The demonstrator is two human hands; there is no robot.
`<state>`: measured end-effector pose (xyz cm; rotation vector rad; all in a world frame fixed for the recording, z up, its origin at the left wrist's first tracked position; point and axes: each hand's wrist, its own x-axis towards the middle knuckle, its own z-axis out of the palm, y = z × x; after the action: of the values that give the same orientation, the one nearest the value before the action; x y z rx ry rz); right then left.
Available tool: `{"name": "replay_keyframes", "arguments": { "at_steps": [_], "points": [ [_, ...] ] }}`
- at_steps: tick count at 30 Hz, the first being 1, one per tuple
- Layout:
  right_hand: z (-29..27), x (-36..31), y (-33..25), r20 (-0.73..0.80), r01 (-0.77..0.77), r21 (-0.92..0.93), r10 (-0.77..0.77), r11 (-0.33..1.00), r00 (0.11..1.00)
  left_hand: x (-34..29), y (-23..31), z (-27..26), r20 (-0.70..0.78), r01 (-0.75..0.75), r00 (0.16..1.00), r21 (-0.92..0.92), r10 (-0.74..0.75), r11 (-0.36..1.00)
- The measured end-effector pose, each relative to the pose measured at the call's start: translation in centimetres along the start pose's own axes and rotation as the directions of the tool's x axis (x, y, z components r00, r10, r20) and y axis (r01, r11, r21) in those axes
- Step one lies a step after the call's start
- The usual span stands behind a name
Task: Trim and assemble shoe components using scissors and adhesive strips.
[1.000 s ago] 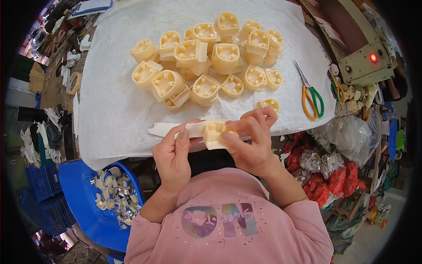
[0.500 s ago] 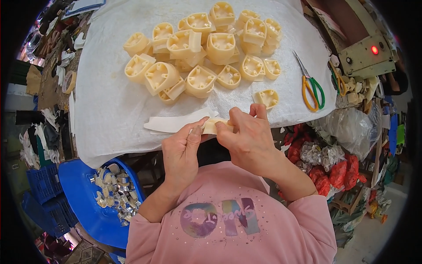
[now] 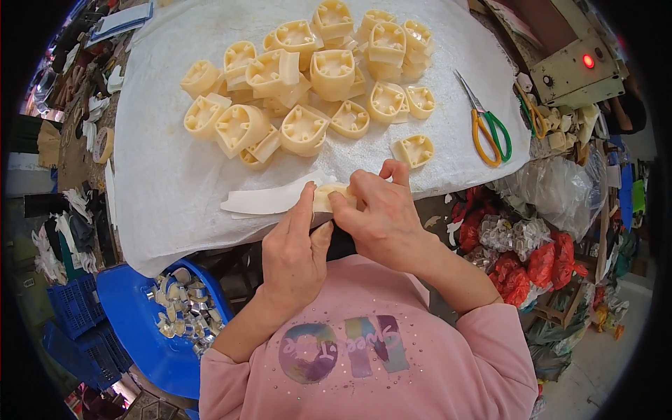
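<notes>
Pinching the cream piece (image 3: 325, 199) in your right hand (image 3: 381, 220) near the front edge of the desk (image 3: 168, 213); your left hand (image 3: 290, 245) is at its left end, can't tell if gripping. White strips (image 3: 262, 200) lie just beyond your left, the nearer hand, long axis left-right.

A white-covered table (image 3: 161, 150) spreads at twelve o'clock; a red light (image 3: 589, 61) glows at two; grey floor (image 3: 591, 360) shows at four.
</notes>
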<state>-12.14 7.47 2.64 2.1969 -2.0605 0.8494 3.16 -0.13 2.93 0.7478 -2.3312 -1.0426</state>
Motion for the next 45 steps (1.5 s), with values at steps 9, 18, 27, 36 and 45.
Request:
{"name": "replay_keyframes", "arguments": {
  "at_steps": [9,18,27,36,45],
  "points": [
    [-0.2,-0.3,0.5,-0.205,0.124,0.074,-0.107,0.989,0.973,0.7,-2.9,-0.3,0.529,0.506,0.849,-0.811,-0.001,0.293],
    [-1.0,-0.2,0.4,-0.130,0.146,0.240,-0.117,0.960,0.985,0.8,-2.5,0.5,0.611,0.611,0.791,-0.787,-0.035,0.088],
    [-1.1,-0.2,0.9,-0.119,0.135,0.289,-0.105,0.948,0.987,1.3,-2.2,1.0,0.605,0.609,0.791,-0.768,-0.087,0.196],
    [-1.1,-0.4,1.4,-0.172,0.067,0.300,-0.015,0.952,0.985,-0.1,-2.7,0.6,-0.078,0.041,0.988,-0.711,-0.136,0.702],
    [-1.2,-0.5,1.0,-0.106,0.046,0.377,-0.006,0.925,0.994,-0.1,-2.1,1.7,-0.292,-0.167,0.956,-0.630,-0.032,0.758]
  ]
}}
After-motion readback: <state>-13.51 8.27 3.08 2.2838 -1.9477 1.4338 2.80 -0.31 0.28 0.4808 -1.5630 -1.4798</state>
